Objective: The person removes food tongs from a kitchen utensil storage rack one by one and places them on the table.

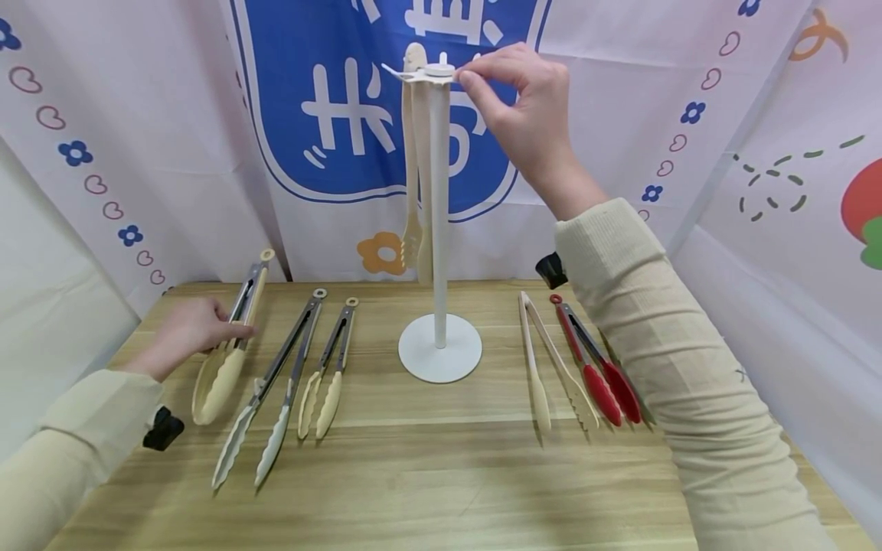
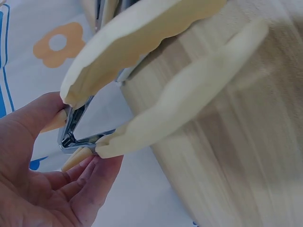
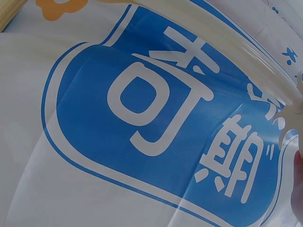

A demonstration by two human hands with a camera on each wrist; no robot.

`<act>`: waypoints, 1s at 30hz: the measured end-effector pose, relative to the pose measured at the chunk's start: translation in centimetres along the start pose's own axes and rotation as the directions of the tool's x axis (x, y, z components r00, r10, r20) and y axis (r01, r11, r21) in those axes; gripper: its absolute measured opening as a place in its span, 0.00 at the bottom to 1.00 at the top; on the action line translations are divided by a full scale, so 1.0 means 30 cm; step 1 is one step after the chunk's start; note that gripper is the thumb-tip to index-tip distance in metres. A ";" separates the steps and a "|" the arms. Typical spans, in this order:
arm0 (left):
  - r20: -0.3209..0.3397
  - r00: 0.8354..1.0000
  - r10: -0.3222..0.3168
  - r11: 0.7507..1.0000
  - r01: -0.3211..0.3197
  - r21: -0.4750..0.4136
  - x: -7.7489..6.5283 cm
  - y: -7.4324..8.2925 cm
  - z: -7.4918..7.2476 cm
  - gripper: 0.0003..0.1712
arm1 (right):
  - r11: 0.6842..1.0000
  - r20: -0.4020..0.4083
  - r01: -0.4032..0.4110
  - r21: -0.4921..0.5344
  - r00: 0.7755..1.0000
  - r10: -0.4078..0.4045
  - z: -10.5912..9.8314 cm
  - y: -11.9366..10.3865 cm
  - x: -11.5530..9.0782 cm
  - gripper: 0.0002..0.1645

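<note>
My left hand (image 1: 189, 333) grips a pair of cream-tipped metal tongs (image 1: 227, 383) by the arms at the left of the table. Close up in the left wrist view, thumb and fingers hold these tongs (image 2: 156, 125) from either side, their scalloped heads spread apart. At the top of a white stand (image 1: 439, 222), my right hand (image 1: 527, 115) pinches the edge of the notched hanger plate (image 1: 416, 76) between thumb and forefinger. A long cream utensil (image 1: 411, 241) with a toothed end hangs from the plate's left. The right wrist view catches only fingertips (image 3: 298, 189) beside the plate.
Long grey-tipped tongs (image 1: 272, 428) and small cream tongs (image 1: 331, 402) lie left of the stand's round base (image 1: 420, 360). Pale slim tongs (image 1: 537, 375) and red tongs (image 1: 599, 386) lie to its right. A printed cloth (image 1: 331, 222) hangs behind the wooden table (image 1: 413, 474).
</note>
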State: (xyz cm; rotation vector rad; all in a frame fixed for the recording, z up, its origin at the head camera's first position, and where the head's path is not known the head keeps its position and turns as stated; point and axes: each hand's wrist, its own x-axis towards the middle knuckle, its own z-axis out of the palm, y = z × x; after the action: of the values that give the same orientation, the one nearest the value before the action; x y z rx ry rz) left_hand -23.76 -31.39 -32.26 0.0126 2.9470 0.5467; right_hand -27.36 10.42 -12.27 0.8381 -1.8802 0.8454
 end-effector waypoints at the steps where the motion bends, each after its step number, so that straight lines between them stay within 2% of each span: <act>1: 0.006 1.000 -0.004 1.000 0.004 -0.003 0.000 -0.001 0.003 0.30 | 1.000 0.000 -0.001 -0.001 1.000 0.001 0.000 0.000 0.000 0.17; 12: 0.055 0.998 -0.006 1.000 0.006 -0.001 -0.003 -0.035 0.043 0.28 | 1.000 0.008 -0.017 -0.003 1.000 0.017 -0.001 -0.003 0.001 0.17; 20: 0.071 0.997 -0.008 1.000 0.008 -0.005 0.001 -0.050 0.053 0.27 | 1.000 -0.005 -0.014 0.009 1.000 0.014 0.001 -0.002 0.000 0.16; 25: 0.076 0.997 0.003 1.000 -0.002 -0.024 0.002 -0.058 0.060 0.26 | 1.000 0.004 -0.012 -0.005 1.000 0.012 0.000 -0.002 0.001 0.17; 30: 0.092 0.996 -0.012 0.998 0.017 -0.054 0.003 -0.062 0.073 0.26 | 1.000 0.002 -0.008 -0.006 1.000 0.008 0.000 -0.001 0.001 0.17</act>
State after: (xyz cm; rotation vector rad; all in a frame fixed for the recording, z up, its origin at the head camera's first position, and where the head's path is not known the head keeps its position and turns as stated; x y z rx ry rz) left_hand -23.50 -32.35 -34.96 0.0102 2.8394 0.6084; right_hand -27.35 10.39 -12.24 0.8286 -1.8885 0.8444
